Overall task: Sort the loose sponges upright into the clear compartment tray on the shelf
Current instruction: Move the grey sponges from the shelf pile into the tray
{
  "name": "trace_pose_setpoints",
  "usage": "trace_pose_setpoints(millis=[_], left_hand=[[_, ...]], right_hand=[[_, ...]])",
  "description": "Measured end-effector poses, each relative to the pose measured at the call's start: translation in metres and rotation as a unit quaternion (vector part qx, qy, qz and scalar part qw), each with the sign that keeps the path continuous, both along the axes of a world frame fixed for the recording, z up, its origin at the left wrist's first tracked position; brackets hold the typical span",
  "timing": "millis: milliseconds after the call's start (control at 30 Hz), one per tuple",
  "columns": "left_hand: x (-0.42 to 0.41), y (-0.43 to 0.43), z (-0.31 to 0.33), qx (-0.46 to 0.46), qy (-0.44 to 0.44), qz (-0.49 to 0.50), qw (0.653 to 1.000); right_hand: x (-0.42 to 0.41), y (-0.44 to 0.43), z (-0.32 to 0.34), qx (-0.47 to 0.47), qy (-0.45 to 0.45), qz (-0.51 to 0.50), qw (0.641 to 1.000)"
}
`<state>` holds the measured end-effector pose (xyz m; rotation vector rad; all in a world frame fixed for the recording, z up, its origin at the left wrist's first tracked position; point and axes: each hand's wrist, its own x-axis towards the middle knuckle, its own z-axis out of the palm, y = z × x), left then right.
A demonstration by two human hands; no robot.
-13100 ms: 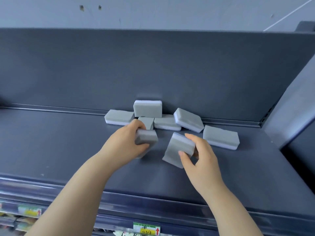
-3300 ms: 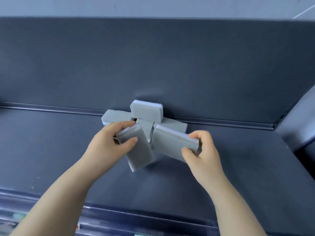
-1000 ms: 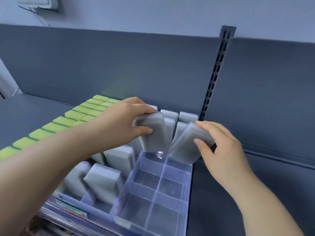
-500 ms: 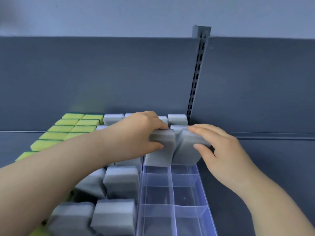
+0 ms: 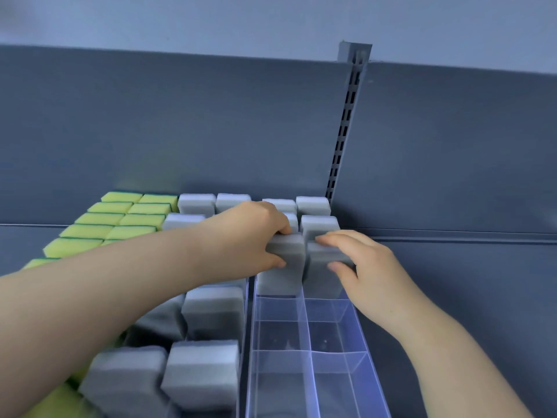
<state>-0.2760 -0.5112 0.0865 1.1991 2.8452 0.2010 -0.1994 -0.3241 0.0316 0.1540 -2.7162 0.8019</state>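
A clear compartment tray (image 5: 310, 351) with two columns runs front to back on the dark shelf. My left hand (image 5: 256, 236) grips a grey sponge (image 5: 283, 273) standing upright in the left column. Beside it, my right hand (image 5: 361, 267) grips a second grey sponge (image 5: 322, 279), upright in the right column. Behind these two, more grey sponges (image 5: 316, 226) stand upright at the tray's back. The front compartments hold nothing.
Left of the tray, rows of grey sponges (image 5: 208, 312) and yellow-green sponges (image 5: 120, 218) stand packed together. A slotted upright post (image 5: 346, 122) rises behind the tray. Bare dark shelf (image 5: 467, 297) lies to the right.
Both hands have pushed their sponges down from a tilt to upright in adjacent compartments. The view has shifted slightly closer.
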Motion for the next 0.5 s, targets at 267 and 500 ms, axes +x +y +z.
trace_pose_setpoints(millis=[267,500], left_hand=[[0.002,0.004,-0.007,-0.028,0.007,-0.002,1.0],[-0.001,-0.001,-0.01,-0.043,0.002,0.022,0.999]], right_hand=[[-0.007,0.0,-0.013,-0.015,0.023,-0.007,1.0],[-0.014,-0.002,-0.015,-0.012,0.024,0.015,1.0]])
